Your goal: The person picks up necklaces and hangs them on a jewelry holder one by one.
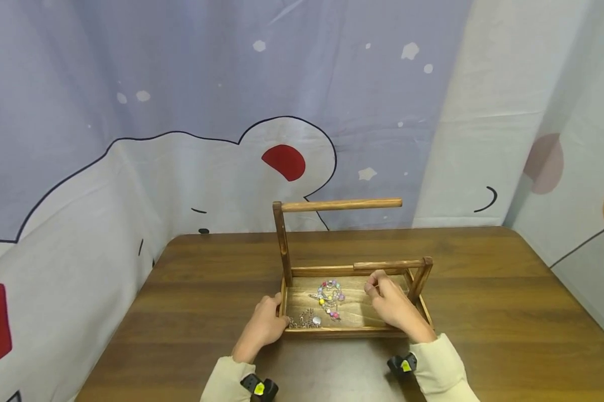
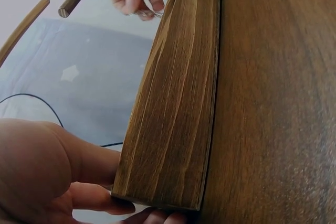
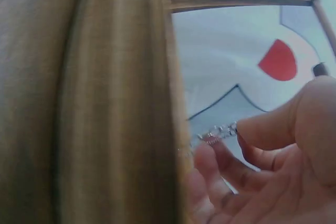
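Note:
A wooden jewelry stand has a shallow tray, a tall bar on the left and a lower bar on the right. My left hand grips the tray's front left corner, thumb on one side and fingers reaching underneath. Over the right part of the tray, my right hand pinches a silver chain, apparently a bracelet, between thumb and fingers. Inside the tray lie a colorful beaded bracelet and a silver chain with a round white disc, near the left hand.
The stand rests on a brown wooden table. A patterned curtain hangs behind the table and along its sides. Both bars end freely, the low one just above the right hand.

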{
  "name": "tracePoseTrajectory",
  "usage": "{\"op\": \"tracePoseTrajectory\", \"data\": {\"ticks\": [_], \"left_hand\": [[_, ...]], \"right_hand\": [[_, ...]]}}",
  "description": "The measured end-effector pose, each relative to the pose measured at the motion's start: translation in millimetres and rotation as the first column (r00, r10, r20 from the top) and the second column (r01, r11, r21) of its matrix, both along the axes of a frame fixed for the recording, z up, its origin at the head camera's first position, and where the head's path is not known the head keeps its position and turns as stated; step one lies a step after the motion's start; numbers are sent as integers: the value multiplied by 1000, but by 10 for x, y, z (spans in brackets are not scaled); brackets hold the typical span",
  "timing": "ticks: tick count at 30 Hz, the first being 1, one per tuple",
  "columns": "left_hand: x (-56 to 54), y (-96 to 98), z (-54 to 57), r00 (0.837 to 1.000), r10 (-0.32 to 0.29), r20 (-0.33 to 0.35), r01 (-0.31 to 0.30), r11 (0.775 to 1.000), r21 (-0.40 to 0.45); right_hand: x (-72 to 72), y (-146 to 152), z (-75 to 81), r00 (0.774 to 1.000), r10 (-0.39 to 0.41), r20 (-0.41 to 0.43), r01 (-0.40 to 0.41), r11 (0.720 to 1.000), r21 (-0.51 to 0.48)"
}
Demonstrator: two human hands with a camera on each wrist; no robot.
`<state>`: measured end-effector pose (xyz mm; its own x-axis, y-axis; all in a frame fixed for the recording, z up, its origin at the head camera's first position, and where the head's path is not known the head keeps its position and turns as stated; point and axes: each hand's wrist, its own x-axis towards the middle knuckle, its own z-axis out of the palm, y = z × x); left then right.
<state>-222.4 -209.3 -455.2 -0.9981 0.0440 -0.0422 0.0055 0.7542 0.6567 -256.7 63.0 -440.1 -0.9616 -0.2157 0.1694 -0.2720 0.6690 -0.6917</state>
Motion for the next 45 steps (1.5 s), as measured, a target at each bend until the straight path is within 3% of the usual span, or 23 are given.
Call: {"op": "tracePoseTrajectory", "data": {"ticks": [8,13,22,29,39,45], "left_hand": [[-13,-44,-1,999,-34,-34,36,998,45],[-12,-52,-1,998,-54,-33,56,996,68],[-14,-60,-5,999,-37,-12,38,994,99],[-22,-61,-11,999,-43,-17,45,994,95],[-26,-66,-17,997,-62,-46,66,994,87],[-28,-66,-19,997,-68,-43,72,993,90]], "right_hand": [[83,-2,166,999,32,-36,-31,999,27],[118,-29,216,999,37,-6,-37,999,15],[241,-103,375,995,66,72,-64,998,-26],[303,-125,472,995,90,32,-89,996,-17],[375,-146,568,986,157,64,-140,968,-210],[405,-159,603,988,155,-16,-154,952,-263]]}}
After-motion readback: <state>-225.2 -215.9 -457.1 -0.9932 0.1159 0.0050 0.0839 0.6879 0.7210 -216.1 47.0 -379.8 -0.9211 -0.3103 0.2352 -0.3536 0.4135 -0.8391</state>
